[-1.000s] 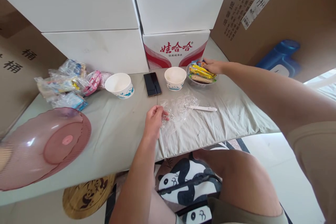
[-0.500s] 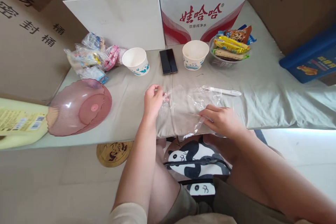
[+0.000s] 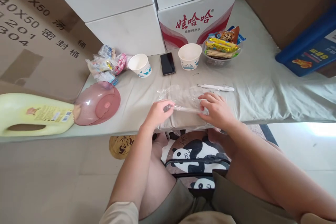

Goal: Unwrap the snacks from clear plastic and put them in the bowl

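A clear plastic bag (image 3: 181, 94) lies on the cloth-covered surface in front of me, its near edge drawn into a taut fold between my hands. My left hand (image 3: 160, 112) pinches the fold at its left end. At the right end, my right hand (image 3: 215, 110) grips the same plastic with thumb and fingers curled. Just beyond the right hand rests a white utility knife (image 3: 216, 88), touched by neither hand. Behind the plastic stand two white paper cups (image 3: 140, 65) with blue prints, and a black phone (image 3: 167, 64) lies between them.
A grey bowl of wrapped snacks (image 3: 222, 47) is at the back right, near a blue container (image 3: 306, 49). At left are a pink translucent bowl (image 3: 98, 103), a yellow jug (image 3: 36, 112) and crumpled wrappers (image 3: 105, 64). White boxes (image 3: 196, 17) line the back.
My left hand has come nearer and a little right, and my right hand has shifted slightly up. The plastic between them is now pulled into a straight fold. The view has turned leftward.
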`<state>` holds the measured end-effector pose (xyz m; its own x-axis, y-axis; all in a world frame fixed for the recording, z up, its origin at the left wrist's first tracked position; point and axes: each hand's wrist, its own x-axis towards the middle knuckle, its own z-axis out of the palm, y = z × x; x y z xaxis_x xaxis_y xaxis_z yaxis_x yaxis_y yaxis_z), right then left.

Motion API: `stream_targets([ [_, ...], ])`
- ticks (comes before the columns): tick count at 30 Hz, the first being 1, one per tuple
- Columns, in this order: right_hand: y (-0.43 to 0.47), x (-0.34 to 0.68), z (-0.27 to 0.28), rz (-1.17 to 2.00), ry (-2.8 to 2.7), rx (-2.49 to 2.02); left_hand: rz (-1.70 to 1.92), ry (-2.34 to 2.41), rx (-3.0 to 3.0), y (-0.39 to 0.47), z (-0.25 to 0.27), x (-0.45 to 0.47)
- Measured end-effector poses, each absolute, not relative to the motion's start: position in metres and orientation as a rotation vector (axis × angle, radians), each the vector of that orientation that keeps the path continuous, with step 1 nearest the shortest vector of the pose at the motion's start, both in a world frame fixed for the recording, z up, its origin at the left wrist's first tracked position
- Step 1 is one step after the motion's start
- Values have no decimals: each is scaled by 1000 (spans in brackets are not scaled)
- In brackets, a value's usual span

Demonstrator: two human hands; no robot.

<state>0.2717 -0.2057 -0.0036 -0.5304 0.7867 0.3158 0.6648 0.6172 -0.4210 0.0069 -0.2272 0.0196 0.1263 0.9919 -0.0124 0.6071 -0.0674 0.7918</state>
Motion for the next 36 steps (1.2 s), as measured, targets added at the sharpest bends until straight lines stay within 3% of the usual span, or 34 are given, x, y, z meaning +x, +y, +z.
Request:
stream_targets([
  [8,-208,294,6,891,-1920,-1293,876,1649,1649,-233,23,-24],
  [14,-206,292,6,1182,-1561,-1126,1003,1519,1477,-226,3,-35],
  [20,-189,278,-5,957,-1203,-1205,1246,1351,1231,-212,-20,-30],
  [29,-177,268,-8,1071,-1166,-1200,1472,1410,967,-200,-8,-22],
  [36,-177,266,-2,999,-1104,-1382,1290,1410,982,-200,-6,-22],
])
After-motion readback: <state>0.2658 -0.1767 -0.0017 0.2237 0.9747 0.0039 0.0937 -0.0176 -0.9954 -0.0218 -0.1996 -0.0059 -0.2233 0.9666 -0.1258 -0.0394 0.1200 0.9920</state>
